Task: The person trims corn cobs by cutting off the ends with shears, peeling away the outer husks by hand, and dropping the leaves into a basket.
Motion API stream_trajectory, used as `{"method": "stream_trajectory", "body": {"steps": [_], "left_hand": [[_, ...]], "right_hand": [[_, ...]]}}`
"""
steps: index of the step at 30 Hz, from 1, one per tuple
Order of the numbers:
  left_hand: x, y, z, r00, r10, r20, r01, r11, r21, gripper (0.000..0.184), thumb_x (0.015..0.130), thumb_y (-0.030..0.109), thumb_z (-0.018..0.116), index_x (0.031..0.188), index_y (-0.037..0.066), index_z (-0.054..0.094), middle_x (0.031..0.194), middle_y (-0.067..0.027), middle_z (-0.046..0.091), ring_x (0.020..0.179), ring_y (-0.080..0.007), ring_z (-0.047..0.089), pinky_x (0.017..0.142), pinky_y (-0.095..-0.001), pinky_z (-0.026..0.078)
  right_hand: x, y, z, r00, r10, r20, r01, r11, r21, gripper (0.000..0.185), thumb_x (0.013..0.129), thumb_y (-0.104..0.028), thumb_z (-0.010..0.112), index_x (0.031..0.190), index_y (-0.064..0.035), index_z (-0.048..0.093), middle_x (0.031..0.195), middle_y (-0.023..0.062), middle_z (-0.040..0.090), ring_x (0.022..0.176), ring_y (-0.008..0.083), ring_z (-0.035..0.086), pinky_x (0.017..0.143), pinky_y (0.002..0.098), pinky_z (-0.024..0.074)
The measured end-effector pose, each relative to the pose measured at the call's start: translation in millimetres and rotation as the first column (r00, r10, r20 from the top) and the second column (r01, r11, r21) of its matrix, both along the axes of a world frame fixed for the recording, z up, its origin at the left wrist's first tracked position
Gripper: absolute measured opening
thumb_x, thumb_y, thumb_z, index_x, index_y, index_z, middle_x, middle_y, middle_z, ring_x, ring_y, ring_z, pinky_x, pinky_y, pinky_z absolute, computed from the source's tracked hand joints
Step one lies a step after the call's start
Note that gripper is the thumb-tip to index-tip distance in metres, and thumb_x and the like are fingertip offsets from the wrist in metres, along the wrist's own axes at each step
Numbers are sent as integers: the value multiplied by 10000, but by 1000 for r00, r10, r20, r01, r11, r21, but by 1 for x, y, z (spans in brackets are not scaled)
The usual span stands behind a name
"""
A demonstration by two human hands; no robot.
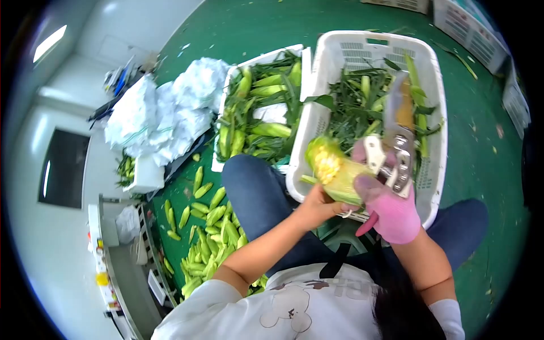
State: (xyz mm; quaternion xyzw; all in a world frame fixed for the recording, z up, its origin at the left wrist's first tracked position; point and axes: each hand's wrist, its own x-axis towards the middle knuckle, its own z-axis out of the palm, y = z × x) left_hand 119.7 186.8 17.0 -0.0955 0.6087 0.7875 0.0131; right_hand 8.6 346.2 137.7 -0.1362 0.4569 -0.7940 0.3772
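Note:
My bare left hand (pixel 317 208) is closed around the lower end of an ear of corn (pixel 340 175), partly husked, with yellow kernels showing at its top end. My right hand (pixel 391 212), in a pink glove with greyish fingertips, grips a wide-bladed metal cutting tool (pixel 401 136). Its blade points away from me, and its metal handle has round holes; blur hides its exact kind. The gloved thumb lies against the corn's right side. Both hands are over the near part of a white plastic crate (pixel 441 141) holding green husks and leaves.
Left of the crate stands a white box (pixel 218 153) of unhusked corn and leaves. Loose ears (pixel 212 241) are piled on the green floor by my left leg. White plastic bags (pixel 164 107) lie beyond. More crates (pixel 473 37) stand at the far right.

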Motion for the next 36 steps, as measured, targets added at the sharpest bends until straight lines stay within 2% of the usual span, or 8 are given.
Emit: {"method": "stream_trajectory", "body": {"steps": [7, 11, 18, 19, 22, 25, 30, 36], "left_hand": [[-4, 26, -5, 999, -17, -50, 36, 918, 395, 700, 861, 161, 797, 1440, 38, 423, 1379, -97, 558, 1241, -214, 569, 1039, -378, 480], [1, 26, -1, 999, 42, -23, -29, 916, 400, 672, 864, 133, 791, 1430, 43, 440, 1379, -103, 556, 1241, -217, 569, 1033, -378, 490], [9, 20, 19, 995, 96, 14, -96, 949, 299, 670, 872, 45, 749, 1446, 70, 404, 1436, -92, 509, 1323, -208, 497, 1116, -374, 398], [8, 20, 32, 979, 200, -36, -201, 978, -55, 662, 853, 35, 753, 1428, 80, 429, 1414, -104, 518, 1308, -221, 507, 1107, -379, 402], [20, -17, 77, 890, 300, -342, -426, 285, -859, 653, 795, 23, 762, 1386, 60, 487, 1340, -135, 549, 1240, -249, 547, 1044, -398, 441], [80, -84, 112, 829, 385, -405, -234, -419, -877, 654, 741, 37, 788, 1339, 30, 522, 1252, -153, 564, 1137, -272, 578, 960, -390, 476], [300, -176, 46, 79, 997, -2, -730, 56, -681, 550, 841, 319, 783, 1276, 64, 561, 1014, -105, 650, 882, -257, 641, 771, -365, 530], [736, -77, -114, -489, 734, 471, -816, -576, 50, 516, 986, 361, 566, 1400, 63, 488, 1409, -113, 526, 1239, -327, 528, 1022, -487, 442]], "right_hand": [[4, 17, -17, 980, 154, 127, -151, 988, -34, 368, 959, -118, 567, 1302, -7, 493, 1191, 82, 592, 1030, 153, 601, 814, 300, 520], [2, 12, -13, 989, 87, 123, -86, 996, -12, 365, 926, -137, 615, 1260, -39, 506, 1100, 60, 605, 910, 141, 617, 639, 269, 524], [3, 10, -27, 985, 47, 168, -14, 981, -195, 494, 999, -224, 528, 1404, 37, 415, 1327, 151, 567, 1168, 266, 601, 946, 382, 512], [2, 6, -25, 978, 30, 206, 18, 974, -226, 502, 994, -226, 529, 1411, 26, 407, 1329, 154, 564, 1173, 272, 597, 939, 383, 512], [-8, -10, -21, 978, 8, 207, 50, 960, -275, 464, 915, -114, 592, 1349, -16, 462, 1212, 103, 571, 1043, 238, 621, 809, 372, 561], [-21, -25, -47, 998, 58, -3, -57, 965, -254, 485, 919, -189, 613, 1342, 6, 478, 978, 70, 594, 876, 192, 586, 795, 351, 504], [-32, -43, -107, 986, 28, 167, -15, 997, -79, 505, 912, -228, 620, 1348, -8, 489, 943, 51, 556, 858, 174, 553, 803, 341, 471], [-47, -26, -185, 929, 35, 369, -87, 988, 126, 500, 954, -346, 592, 1345, -48, 501, 1037, 50, 548, 973, 212, 530, 883, 397, 453]]}}
